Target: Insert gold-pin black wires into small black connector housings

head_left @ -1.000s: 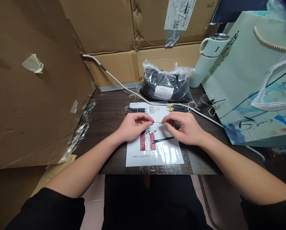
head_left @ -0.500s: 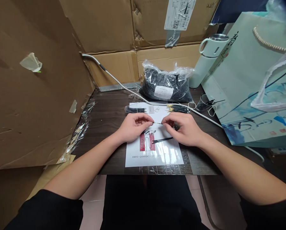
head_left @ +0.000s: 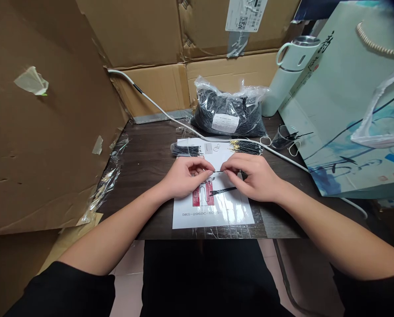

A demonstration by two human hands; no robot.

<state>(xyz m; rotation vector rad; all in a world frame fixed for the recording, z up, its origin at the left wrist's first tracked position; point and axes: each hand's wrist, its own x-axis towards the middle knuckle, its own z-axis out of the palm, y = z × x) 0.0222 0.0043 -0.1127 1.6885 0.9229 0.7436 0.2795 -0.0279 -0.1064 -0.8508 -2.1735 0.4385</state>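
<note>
Between my two hands runs a thin black wire, level above a printed sheet. My left hand pinches its left end between thumb and forefinger. The other end is pinched by my right hand, whose fingers cover part of it. Below the right fingers, several loose black wires lie across the sheet's red picture. Behind the left hand is a bundle of black wires in clear wrap. A second bundle, of gold-tipped black wires, lies behind the right hand.
A clear bag of black pieces stands at the back, beside a pale green bottle. A white cable crosses the desk. To the right are a small cup and a paper bag; cardboard walls the left.
My fingertips have drawn slightly closer together along the wire, leaving less of it showing. The view has shifted a little; the other things stay put.
</note>
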